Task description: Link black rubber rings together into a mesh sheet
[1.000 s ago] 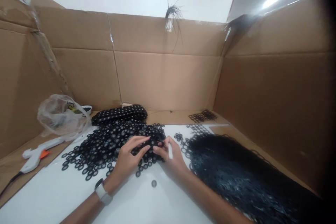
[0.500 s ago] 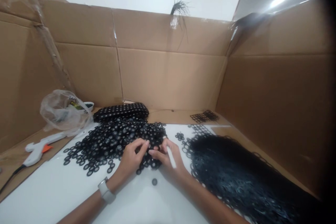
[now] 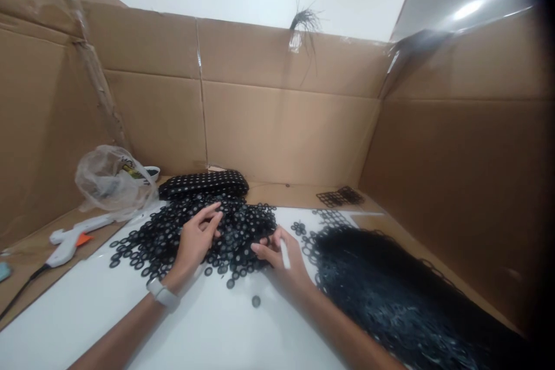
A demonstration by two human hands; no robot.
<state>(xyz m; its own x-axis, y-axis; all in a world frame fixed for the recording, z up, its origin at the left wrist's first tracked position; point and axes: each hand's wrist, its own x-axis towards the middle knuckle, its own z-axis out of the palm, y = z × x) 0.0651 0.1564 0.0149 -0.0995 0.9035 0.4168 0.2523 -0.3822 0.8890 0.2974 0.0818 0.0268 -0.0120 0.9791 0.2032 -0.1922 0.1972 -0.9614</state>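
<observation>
**Two hands over a heap of black rings on a white bench**

Seen from above the person's own arms, a white bench [image 3: 208, 329] sits inside tall brown cardboard walls [image 3: 281, 127]. In the middle of the bench lies a loose heap of small black rings [image 3: 234, 231], spreading to the left and toward the back.

The left hand [image 3: 195, 240], with a pale watch [image 3: 162, 293] on the wrist, rests on the left part of the heap. Its fingers [image 3: 212, 212] are loosely curled with the tips drawn together over the rings; whether they pinch a ring cannot be told.

The right hand [image 3: 280, 254] rests at the right edge of the heap. Its fingers are closed around a thin white stick [image 3: 285, 254], which lies across the hand and points toward the person. A ring seems to sit at the fingertips, but this is too small to be sure.

One grey disc [image 3: 256, 301] lies alone on the bare bench, just in front of the hands. To the right, a large dark mat of joined rings [image 3: 390, 289] covers the bench. Behind the heap sits a folded black piece dotted with pale spots [image 3: 203, 182]. At the far left lie a white glue gun [image 3: 69, 240] with an orange trigger and a crumpled clear plastic bag [image 3: 108, 179].
</observation>
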